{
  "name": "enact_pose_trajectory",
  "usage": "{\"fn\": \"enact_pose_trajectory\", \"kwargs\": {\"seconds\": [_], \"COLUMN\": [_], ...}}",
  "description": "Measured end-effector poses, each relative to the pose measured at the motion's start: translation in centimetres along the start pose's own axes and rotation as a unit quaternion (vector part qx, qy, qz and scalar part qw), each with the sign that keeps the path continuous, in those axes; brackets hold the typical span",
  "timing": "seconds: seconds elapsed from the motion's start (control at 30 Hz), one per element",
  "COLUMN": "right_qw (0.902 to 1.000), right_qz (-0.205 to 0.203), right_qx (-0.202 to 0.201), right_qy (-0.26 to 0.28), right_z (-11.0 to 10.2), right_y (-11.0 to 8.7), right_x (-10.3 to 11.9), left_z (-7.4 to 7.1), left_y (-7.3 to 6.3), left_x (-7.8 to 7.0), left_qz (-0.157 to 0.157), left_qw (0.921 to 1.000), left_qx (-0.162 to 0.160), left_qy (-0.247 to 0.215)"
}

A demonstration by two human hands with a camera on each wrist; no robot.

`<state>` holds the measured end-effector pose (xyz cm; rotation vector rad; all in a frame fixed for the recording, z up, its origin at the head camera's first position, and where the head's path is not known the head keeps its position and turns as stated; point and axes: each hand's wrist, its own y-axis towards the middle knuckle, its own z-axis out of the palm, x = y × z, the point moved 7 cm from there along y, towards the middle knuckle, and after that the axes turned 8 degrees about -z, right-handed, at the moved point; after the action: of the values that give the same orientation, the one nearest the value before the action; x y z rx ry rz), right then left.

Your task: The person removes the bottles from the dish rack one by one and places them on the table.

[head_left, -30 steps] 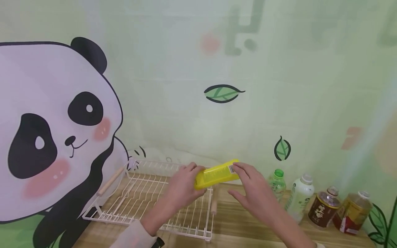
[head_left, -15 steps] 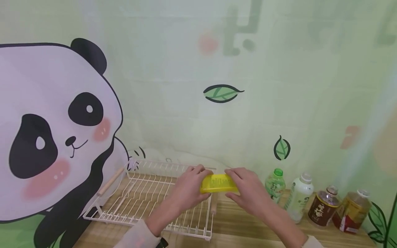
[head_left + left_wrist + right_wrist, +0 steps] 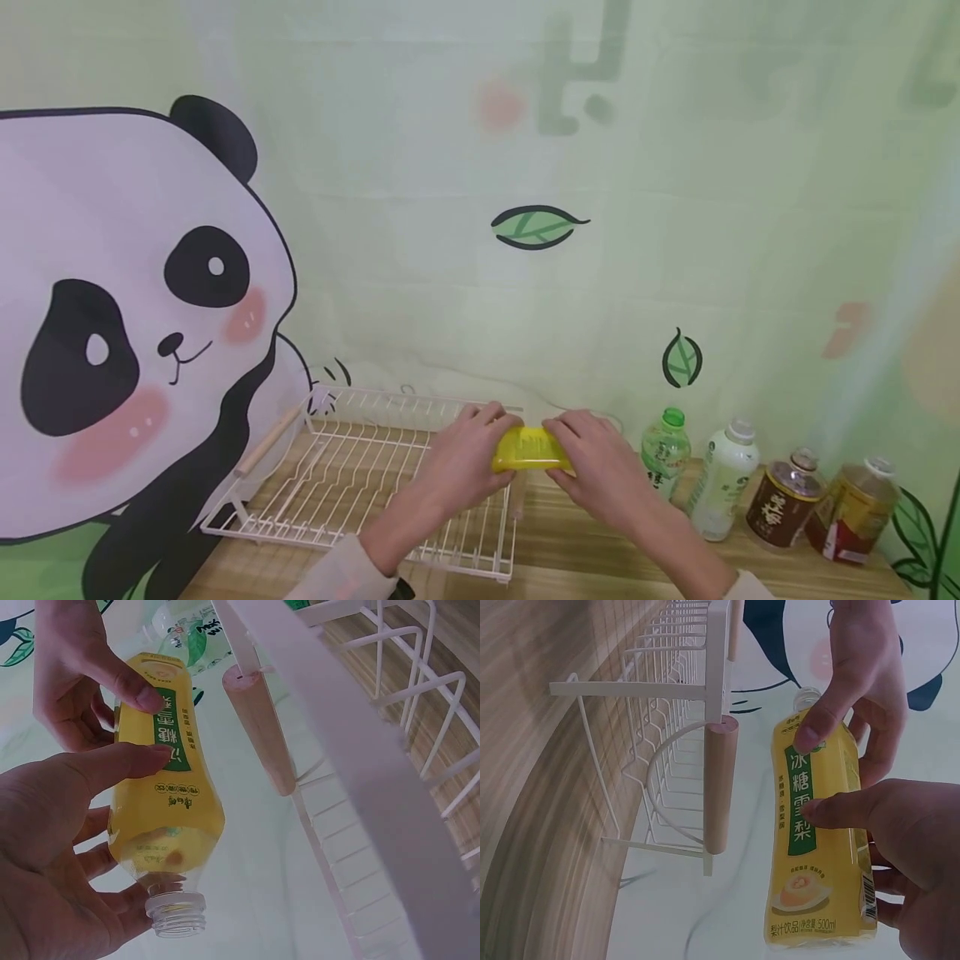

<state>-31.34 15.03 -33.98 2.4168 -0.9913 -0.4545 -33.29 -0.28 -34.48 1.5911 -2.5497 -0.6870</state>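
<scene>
A yellow-labelled plastic drink bottle lies level between my two hands, raised beside the rack's right end. Its clear threaded neck has no cap on and points to the left hand's side. My left hand grips the neck half, thumb on the label and fingers behind. My right hand holds the base half in the same way, its thumb across the green label strip. In the head view the hands hide both bottle ends.
A white wire dish rack with wooden handles stands on the wooden table, left of and below the hands. To the right stand a green-capped bottle, a white bottle, a brown-labelled bottle and an amber one. Behind hangs a panda-print cloth.
The bottle has turned from a slant to level and come down slightly. My right thumb, away from it at first, has closed onto the bottle. The left hand has kept its grip.
</scene>
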Motion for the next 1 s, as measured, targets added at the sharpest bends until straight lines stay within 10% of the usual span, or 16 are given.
{"fn": "enact_pose_trajectory", "kwargs": {"seconds": [1.0], "right_qw": [0.9994], "right_qz": [0.002], "right_qx": [0.033], "right_qy": [-0.010], "right_z": [0.16], "right_y": [-0.54], "right_x": [-0.82], "left_z": [0.24], "left_y": [0.77], "left_x": [-0.24], "left_qz": [0.049], "left_qw": [0.9984], "left_qx": [0.023], "left_qy": [-0.017]}}
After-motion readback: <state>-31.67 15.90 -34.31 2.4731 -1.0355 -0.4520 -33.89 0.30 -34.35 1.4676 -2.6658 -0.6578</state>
